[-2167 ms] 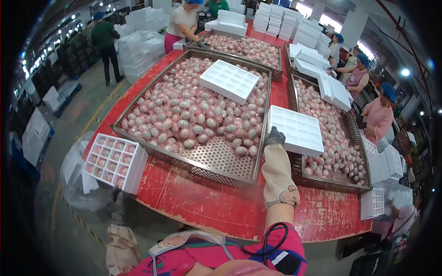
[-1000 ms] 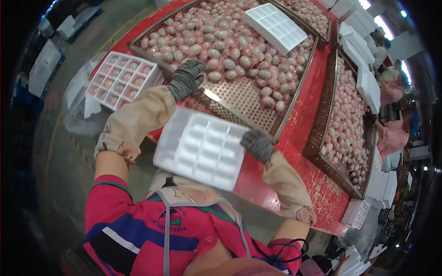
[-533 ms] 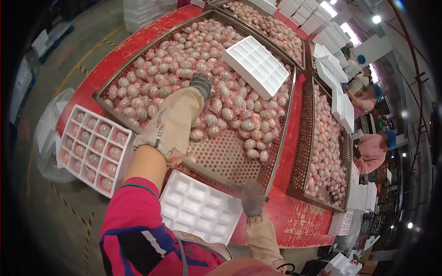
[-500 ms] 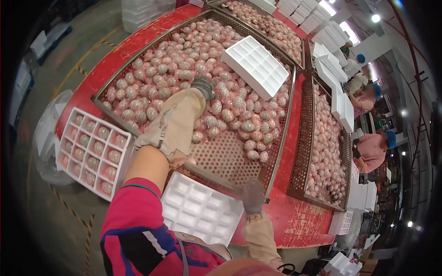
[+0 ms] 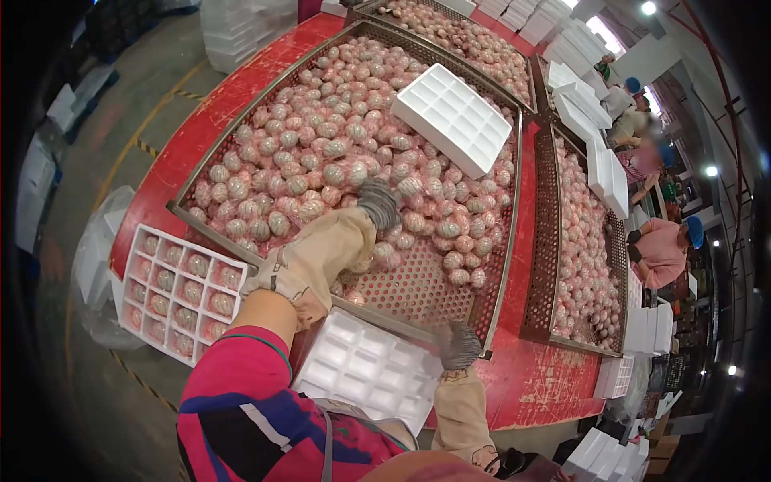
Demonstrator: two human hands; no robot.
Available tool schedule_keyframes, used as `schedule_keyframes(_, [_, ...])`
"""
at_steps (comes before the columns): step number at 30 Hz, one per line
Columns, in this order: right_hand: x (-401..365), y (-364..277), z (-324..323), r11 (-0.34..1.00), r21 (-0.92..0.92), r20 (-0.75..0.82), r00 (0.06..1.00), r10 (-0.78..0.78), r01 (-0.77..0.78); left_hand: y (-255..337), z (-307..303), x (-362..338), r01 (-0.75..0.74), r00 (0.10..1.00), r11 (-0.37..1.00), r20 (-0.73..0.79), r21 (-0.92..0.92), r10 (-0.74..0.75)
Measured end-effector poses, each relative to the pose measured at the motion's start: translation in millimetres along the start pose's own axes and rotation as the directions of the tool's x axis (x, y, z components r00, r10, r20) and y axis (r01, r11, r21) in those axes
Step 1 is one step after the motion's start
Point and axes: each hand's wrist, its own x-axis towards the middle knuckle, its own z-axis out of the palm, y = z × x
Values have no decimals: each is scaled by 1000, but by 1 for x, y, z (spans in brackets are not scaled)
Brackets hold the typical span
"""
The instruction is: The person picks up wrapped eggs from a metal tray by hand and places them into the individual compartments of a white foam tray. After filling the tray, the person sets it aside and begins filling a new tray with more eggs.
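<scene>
My left hand point(image 5: 380, 202), in a grey glove and tan sleeve cover, reaches into the big perforated metal tray point(image 5: 482, 309) and rests among the pink wrapped eggs point(image 5: 305, 153); whether it grips one I cannot tell. My right hand point(image 5: 459, 345), also gloved, holds the far right corner of an empty white foam tray point(image 5: 365, 373) lying on the red table's near edge. A filled foam tray point(image 5: 183, 291) of eggs sits to the left.
Another empty foam tray point(image 5: 452, 118) lies on the egg pile. A second metal tray point(image 5: 536, 241) of eggs stands at right, with stacked white trays point(image 5: 609, 181). Co-workers in blue caps point(image 5: 662, 249) work at the far right. Bagged foam point(image 5: 90, 265) sits on the floor.
The empty foam tray has come down from in front of my chest onto the table edge. My left hand has moved right and nearer across the eggs.
</scene>
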Motion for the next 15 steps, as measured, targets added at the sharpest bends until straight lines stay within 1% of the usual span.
schedule_keyframes(1, [-1,0,0,1000,-21,7,1000,13,-13,8,-7,-11,0,1000,1000,1,0,0])
schedule_keyframes(3, [-3,0,1,999,-39,13,1000,25,-25,31,-27,-38,-68,969,987,224,-148,101])
schedule_keyframes(5, [-5,0,2,996,-27,40,996,80,-79,58,21,-53,-217,956,951,147,-221,252])
schedule_keyframes(6, [-6,1,1,996,-31,35,996,83,-82,68,25,-63,-222,956,950,143,-221,257])
schedule_keyframes(7, [-4,2,0,997,-53,27,998,53,-52,79,26,-68,-237,913,921,254,-310,321])
schedule_keyframes(8, [-5,0,-1,997,-71,24,999,27,-25,86,28,-71,-238,848,887,360,-396,389])
schedule_keyframes(9, [-7,-3,-2,997,-69,26,999,36,-34,90,36,-72,-242,844,887,366,-394,393])
schedule_keyframes(11, [-3,-6,-9,990,-38,76,987,139,-137,101,51,-67,-285,814,862,370,-419,449])
schedule_keyframes(12, [-1,-7,-12,989,-34,68,987,144,-142,100,15,-82,-278,836,870,344,-408,428])
schedule_keyframes(13, [-1,-8,-14,988,-67,84,985,148,-142,102,13,-81,-280,834,872,348,-401,428])
schedule_keyframes(14, [-3,-9,-17,985,-98,106,983,153,-143,104,15,-80,-293,797,878,410,-379,443])
schedule_keyframes(15, [-4,-9,-17,984,-89,108,981,161,-152,107,19,-78,-308,755,882,472,-357,455])
